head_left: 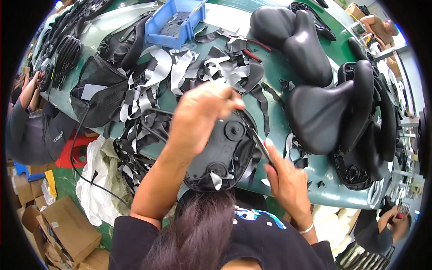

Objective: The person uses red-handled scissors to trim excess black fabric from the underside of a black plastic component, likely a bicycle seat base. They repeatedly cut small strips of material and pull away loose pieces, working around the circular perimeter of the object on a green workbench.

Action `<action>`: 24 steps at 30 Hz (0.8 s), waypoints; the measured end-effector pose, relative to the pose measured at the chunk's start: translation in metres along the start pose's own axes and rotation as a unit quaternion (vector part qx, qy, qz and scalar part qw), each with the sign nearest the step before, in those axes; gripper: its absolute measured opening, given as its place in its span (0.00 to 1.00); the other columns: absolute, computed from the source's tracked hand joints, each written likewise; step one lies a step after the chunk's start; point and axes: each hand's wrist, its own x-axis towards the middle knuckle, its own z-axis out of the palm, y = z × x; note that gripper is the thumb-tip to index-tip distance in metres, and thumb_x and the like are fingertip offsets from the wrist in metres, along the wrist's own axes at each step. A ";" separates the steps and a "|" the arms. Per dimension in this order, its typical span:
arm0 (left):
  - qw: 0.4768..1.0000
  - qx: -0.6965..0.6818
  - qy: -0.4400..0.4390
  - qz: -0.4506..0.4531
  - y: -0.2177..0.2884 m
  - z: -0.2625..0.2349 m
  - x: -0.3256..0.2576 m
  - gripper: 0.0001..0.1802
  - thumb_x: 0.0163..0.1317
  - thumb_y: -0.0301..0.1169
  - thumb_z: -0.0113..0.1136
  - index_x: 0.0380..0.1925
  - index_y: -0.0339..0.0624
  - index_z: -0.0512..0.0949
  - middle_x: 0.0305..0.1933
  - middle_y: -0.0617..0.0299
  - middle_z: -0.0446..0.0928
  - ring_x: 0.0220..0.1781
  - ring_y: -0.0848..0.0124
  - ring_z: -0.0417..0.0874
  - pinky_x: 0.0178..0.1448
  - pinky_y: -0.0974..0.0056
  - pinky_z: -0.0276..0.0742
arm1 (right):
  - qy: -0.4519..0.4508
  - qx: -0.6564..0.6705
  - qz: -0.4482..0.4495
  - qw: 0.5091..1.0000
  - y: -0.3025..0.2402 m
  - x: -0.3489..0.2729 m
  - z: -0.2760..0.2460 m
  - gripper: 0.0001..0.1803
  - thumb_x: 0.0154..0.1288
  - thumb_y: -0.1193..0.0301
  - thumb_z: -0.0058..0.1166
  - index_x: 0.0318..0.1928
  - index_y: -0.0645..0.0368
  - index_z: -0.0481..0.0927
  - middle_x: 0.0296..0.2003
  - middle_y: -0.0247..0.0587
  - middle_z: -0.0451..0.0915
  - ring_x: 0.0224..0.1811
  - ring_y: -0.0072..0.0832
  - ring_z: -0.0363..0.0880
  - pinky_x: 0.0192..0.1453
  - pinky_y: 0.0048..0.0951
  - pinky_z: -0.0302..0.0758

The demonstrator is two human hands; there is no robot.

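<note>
A black bicycle saddle [209, 157] lies upside down in front of me, its grey plastic base facing up and the black cover edge folded round the rim. My left hand [204, 110] is over its far part, fingers curled together near the far right rim. Motion blurs those fingertips, and what they pinch cannot be made out. My right hand [288, 182] grips a slim dark hand tool [261, 146] at the saddle's right side. The tool's tip points at the rim; its exact kind is unclear. A pale scrap [215, 181] sticks up from the near end of the base.
Black and white offcuts [180, 72] cover the table behind the saddle. A blue bin [175, 27] stands at the back, with red-handled pliers [252, 55] nearby. Finished-looking black saddles [317, 112] are piled on the right. Other people sit left and lower right.
</note>
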 end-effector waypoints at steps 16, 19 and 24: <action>0.638 0.758 0.136 -0.012 -0.015 -0.023 -0.038 0.19 0.69 0.47 0.48 0.36 0.43 0.79 0.31 0.54 0.80 0.30 0.51 0.81 0.34 0.52 0.74 | -0.075 -0.045 0.010 0.996 -0.014 -0.010 -0.004 0.31 0.62 0.70 0.56 0.66 0.53 0.65 0.21 0.46 0.76 0.15 0.43 0.73 0.23 0.42 0.69; 0.629 0.763 0.149 0.015 -0.016 -0.021 -0.042 0.16 0.68 0.44 0.51 0.35 0.44 0.78 0.29 0.56 0.79 0.26 0.53 0.80 0.33 0.53 0.72 | -0.120 0.099 0.083 0.984 -0.011 -0.026 -0.019 0.31 0.63 0.71 0.54 0.66 0.55 0.63 0.30 0.52 0.81 0.23 0.47 0.79 0.29 0.41 0.74; 0.622 0.769 0.148 0.002 -0.018 -0.019 -0.041 0.17 0.69 0.45 0.48 0.36 0.44 0.78 0.31 0.55 0.79 0.29 0.52 0.81 0.35 0.52 0.73 | 0.098 0.275 0.042 0.955 -0.015 0.032 0.001 0.40 0.56 0.79 0.61 0.68 0.58 0.58 0.53 0.54 0.76 0.40 0.49 0.79 0.40 0.37 0.77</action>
